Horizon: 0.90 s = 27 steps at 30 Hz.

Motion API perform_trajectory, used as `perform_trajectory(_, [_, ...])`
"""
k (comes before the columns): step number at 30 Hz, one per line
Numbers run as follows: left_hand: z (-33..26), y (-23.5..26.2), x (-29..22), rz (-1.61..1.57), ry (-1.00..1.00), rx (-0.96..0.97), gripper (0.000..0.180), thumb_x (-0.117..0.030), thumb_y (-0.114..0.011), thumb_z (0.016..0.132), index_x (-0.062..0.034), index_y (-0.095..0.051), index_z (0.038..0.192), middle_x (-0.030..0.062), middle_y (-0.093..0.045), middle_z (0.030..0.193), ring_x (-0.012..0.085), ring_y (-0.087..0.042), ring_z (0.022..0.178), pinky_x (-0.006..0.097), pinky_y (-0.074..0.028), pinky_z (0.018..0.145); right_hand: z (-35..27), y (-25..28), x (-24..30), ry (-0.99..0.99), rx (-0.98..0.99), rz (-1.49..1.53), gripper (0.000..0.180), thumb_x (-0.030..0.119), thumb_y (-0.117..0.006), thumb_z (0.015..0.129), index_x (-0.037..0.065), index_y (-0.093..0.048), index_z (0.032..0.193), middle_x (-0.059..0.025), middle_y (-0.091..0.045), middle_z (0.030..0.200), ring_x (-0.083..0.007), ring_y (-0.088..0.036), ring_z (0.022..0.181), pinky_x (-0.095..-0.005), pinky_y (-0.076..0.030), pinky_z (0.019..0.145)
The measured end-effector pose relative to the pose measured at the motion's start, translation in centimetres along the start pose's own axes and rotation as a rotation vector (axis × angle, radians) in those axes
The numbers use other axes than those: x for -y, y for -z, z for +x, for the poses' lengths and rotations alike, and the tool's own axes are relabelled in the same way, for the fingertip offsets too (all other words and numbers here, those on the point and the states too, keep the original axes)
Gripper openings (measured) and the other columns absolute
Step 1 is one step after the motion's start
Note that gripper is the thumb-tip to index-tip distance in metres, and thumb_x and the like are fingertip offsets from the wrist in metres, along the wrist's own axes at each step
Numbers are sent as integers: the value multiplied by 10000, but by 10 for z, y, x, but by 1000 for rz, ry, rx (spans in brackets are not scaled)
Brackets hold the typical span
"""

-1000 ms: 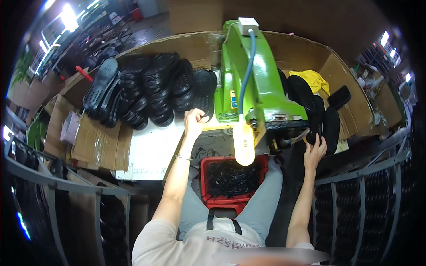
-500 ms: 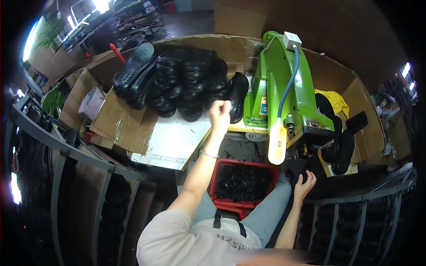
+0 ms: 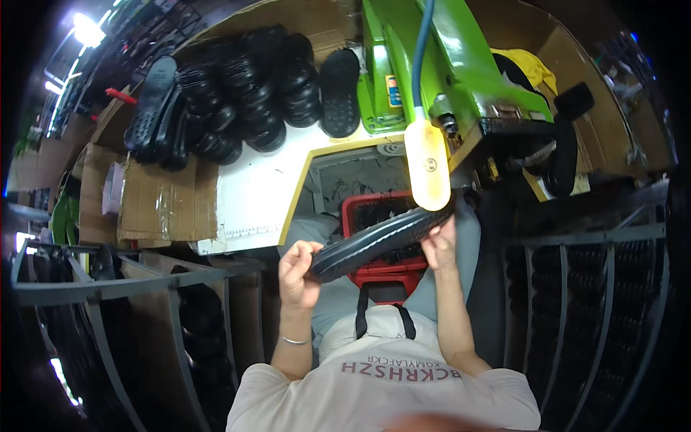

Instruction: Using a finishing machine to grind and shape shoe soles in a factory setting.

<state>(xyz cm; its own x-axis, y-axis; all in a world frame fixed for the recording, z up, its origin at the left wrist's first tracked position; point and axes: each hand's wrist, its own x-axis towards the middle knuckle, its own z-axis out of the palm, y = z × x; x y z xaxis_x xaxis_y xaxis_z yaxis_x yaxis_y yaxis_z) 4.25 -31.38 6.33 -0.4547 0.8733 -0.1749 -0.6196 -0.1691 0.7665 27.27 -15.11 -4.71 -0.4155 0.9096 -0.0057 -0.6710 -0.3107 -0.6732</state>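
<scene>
A long black shoe sole (image 3: pixel 381 243) is held up in front of me, tilted with its right end higher. A pale line runs along its side. My left hand (image 3: pixel 296 273) pinches its left end between thumb and fingers. The right end rests in the closed fingers of my right hand (image 3: pixel 440 245), just below the glowing lamp (image 3: pixel 430 165). Beyond the sole stands a green machine (image 3: pixel 468 65). Another black sole (image 3: pixel 340 93) lies on the table beside the machine, next to several piled stacks of soles (image 3: pixel 248 93).
A red bin (image 3: pixel 353 216) with black scraps sits below, partly hidden by the sole. Cardboard walls (image 3: pixel 169 201) edge the white table (image 3: pixel 252 194). A yellow cloth (image 3: pixel 529 66) lies right of the machine. Metal racks (image 3: pixel 137 288) holding black soles flank me.
My left hand has come back from beside the stacks, and a sole is now held between both hands. My right hand has risen and closed on it. The view has shifted.
</scene>
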Motion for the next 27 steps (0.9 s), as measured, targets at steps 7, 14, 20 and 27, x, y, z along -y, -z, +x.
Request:
perform_trajectory(7, [40, -80, 68, 510, -298, 170, 475, -163, -856, 705, -5, -557, 1040, 73, -629, 969, 146, -605, 909, 281, -489, 841, 2, 16, 91, 499, -257, -349, 847, -11, -759, 763, 86, -270, 1447, -105, -468, 1322, -214, -467, 1201, -332, -372, 1042])
perform_trajectory(14, [76, -97, 76, 596, -436, 248, 383, -85, -872, 652, -24, -600, 915, 45, -661, 848, 115, -624, 774, 265, -510, 722, 15, 20, 115, 525, -306, -498, 933, 156, -863, 692, 94, -305, 1437, -97, -441, 1312, -212, -430, 1212, -342, -372, 1024])
perform_trajectory(20, [76, -82, 52, 750, -561, 197, 390, -73, -880, 629, -25, -603, 899, 45, -661, 821, 119, -632, 742, 261, -517, 687, 25, 16, 94, 571, -325, -712, 842, 134, -850, 684, 53, -400, 1391, -95, -409, 1323, -217, -447, 1191, -337, -416, 974])
perform_trajectory(27, [80, -21, 42, 758, -515, 68, 408, -66, -884, 603, -28, -587, 879, 37, -650, 786, 113, -621, 715, 251, -510, 671, 34, -10, 57, 588, -187, -652, 831, 42, -849, 678, -58, -394, 1367, -106, -397, 1342, -220, -489, 1182, -345, -432, 1009])
